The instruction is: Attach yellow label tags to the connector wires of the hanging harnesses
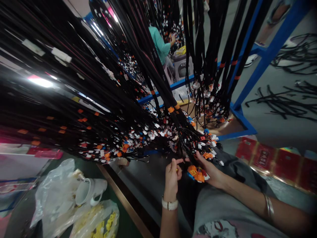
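My right hand (211,172) is wrapped round the lower end of a black wire harness (182,132). A cluster of orange connectors (196,173), with some blue, white and red ones, pokes out below its fingers. Close by on the left is my left hand (171,174), its fingers curled and its index finger stretched toward the harness. A small yellow piece (177,170) shows between those fingers; its exact kind is too small to tell. More white and orange connectors (209,155) hang just above my right hand.
Many black harnesses (119,99) hang on the left, others inside a blue frame (262,69). At lower left, a green-topped table (123,205) bears a white mug (90,190) and a plastic bag of yellow parts (104,224). Red cartons (269,162) lie right. A person (158,43) stands behind.
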`<state>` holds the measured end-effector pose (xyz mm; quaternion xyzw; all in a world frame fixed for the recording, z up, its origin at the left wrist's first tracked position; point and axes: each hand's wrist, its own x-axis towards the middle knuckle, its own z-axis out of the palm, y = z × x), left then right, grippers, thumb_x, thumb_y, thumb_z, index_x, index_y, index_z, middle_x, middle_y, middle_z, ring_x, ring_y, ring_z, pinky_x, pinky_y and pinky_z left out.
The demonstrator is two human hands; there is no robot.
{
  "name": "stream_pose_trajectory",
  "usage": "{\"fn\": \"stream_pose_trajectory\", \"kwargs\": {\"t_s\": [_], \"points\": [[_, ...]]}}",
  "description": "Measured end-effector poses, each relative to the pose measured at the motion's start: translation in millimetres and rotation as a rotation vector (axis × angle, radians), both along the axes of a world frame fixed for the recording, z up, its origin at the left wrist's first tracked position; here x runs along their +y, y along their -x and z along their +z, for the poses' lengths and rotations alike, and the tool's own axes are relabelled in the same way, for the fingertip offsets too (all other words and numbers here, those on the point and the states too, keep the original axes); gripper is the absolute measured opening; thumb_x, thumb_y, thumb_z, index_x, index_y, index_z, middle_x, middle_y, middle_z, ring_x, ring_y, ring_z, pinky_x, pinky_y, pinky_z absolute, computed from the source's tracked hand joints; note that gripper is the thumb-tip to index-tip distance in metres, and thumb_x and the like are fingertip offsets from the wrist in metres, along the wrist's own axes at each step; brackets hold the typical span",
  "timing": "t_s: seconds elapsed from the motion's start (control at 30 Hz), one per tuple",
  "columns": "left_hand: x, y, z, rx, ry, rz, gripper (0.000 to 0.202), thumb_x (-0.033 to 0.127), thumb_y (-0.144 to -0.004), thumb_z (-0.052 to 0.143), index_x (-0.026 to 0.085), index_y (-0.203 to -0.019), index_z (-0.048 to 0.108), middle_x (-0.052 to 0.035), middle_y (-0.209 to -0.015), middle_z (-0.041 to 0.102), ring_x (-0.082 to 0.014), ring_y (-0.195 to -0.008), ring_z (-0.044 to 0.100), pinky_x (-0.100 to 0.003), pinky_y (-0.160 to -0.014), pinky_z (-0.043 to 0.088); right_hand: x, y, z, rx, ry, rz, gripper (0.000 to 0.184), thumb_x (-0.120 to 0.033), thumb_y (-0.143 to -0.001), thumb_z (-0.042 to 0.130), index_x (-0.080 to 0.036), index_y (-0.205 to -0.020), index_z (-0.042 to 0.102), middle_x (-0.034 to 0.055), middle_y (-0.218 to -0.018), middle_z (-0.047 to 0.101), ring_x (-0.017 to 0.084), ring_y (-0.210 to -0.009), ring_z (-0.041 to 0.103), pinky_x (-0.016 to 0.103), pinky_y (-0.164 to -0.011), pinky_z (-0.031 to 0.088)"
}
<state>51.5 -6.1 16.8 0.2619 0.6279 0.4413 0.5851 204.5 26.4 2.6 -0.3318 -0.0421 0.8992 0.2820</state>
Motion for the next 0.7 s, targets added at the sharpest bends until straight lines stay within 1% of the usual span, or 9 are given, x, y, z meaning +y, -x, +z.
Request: {"fn": "stream_pose_trajectory", "kwargs": {"t_s": [0.07,0.17,0.23,0.3,0.37,0.43,0.5,0.6,0.7], "points": [[0.0,3.8,-1.8,0.002,0.0,0.013,0.059,0.062,-0.073,0.052,0.009,-0.096,0.063,0.0085,-0.047,0.03,-0.0029,-0.039,0.022,-0.02,-0.04,0.012,-0.7,-2.2,4.9,0.069,0.016,0.052,0.04,-0.046,-0.083,0.052,-0.014,-0.102,0.063,0.0075,-0.08,0.072,0.017,-0.068,0.067,0.029,-0.066,0.053],[-0.9,5.3,-6.6,0.015,0.018,-0.014,0.059,0.064,-0.07,0.054,0.009,-0.088,0.064,0.0077,-0.048,0.032,-0.0027,-0.04,0.024,-0.019,-0.04,0.013,-1.3,-3.1,8.8,0.119,0.03,0.076,0.029,-0.035,-0.083,0.055,-0.013,-0.1,0.063,0.007,-0.079,0.072,0.016,-0.069,0.067,0.028,-0.071,0.052],[-1.5,4.1,-10.6,0.007,0.035,-0.046,0.059,0.066,-0.069,0.054,0.009,-0.08,0.063,0.0077,-0.046,0.032,-0.0029,-0.039,0.024,-0.019,-0.039,0.014,-0.1,-3.0,10.2,0.122,0.024,0.036,0.025,-0.032,-0.083,0.054,-0.014,-0.098,0.064,0.0077,-0.081,0.071,0.017,-0.07,0.067,0.028,-0.068,0.052],[-1.7,2.3,-13.9,-0.014,0.047,-0.078,0.057,0.066,-0.068,0.054,0.01,-0.073,0.06,0.0081,-0.043,0.031,-0.0028,-0.038,0.023,-0.019,-0.039,0.013,1.9,-2.9,12.3,0.117,0.011,-0.022,0.024,-0.028,-0.084,0.049,-0.014,-0.098,0.063,0.0087,-0.085,0.071,0.017,-0.07,0.067,0.026,-0.06,0.052],[-1.5,1.0,-15.3,-0.03,0.055,-0.098,0.055,0.066,-0.067,0.055,0.011,-0.071,0.058,0.0084,-0.042,0.031,-0.0027,-0.038,0.022,-0.019,-0.038,0.013,3.5,-2.6,15.3,0.116,0.006,-0.061,0.025,-0.025,-0.085,0.045,-0.014,-0.098,0.063,0.0096,-0.088,0.071,0.017,-0.071,0.066,0.024,-0.055,0.051],[-1.4,1.0,-13.9,-0.018,0.045,-0.095,0.054,0.064,-0.068,0.056,0.011,-0.073,0.059,0.0081,-0.044,0.032,-0.0027,-0.038,0.022,-0.018,-0.038,0.013,2.9,-1.1,18.5,0.112,0.017,-0.04,0.024,-0.026,-0.085,0.046,-0.013,-0.096,0.063,0.0101,-0.088,0.071,0.017,-0.073,0.067,0.024,-0.057,0.052],[-1.1,2.5,-9.8,0.008,0.03,-0.064,0.052,0.061,-0.07,0.057,0.011,-0.082,0.062,0.0067,-0.048,0.036,-0.0034,-0.042,0.026,-0.017,-0.04,0.017,-0.8,1.9,20.4,0.074,-0.002,-0.004,0.022,-0.028,-0.083,0.053,-0.014,-0.095,0.063,0.0096,-0.089,0.071,0.017,-0.076,0.067,0.026,-0.065,0.053],[-0.2,7.2,-1.1,0.048,0.007,0.021,0.056,0.061,-0.069,0.058,0.012,-0.097,0.064,0.0054,-0.054,0.039,-0.0051,-0.047,0.031,-0.017,-0.043,0.023,-11.0,8.6,18.8,-0.069,-0.135,0.032,0.029,-0.031,-0.075,0.065,-0.017,-0.1,0.062,0.0079,-0.095,0.07,0.019,-0.084,0.066,0.034,-0.081,0.05],[0.8,12.3,5.6,0.07,-0.031,0.017,0.06,0.061,-0.071,0.056,0.011,-0.102,0.064,0.0069,-0.051,0.033,-0.0056,-0.047,0.029,-0.018,-0.046,0.024,-21.7,15.0,12.4,-0.237,-0.402,0.075,0.045,-0.035,-0.069,0.071,-0.02,-0.11,0.06,0.0078,-0.111,0.065,0.024,-0.106,0.058,0.041,-0.097,0.039]]}}
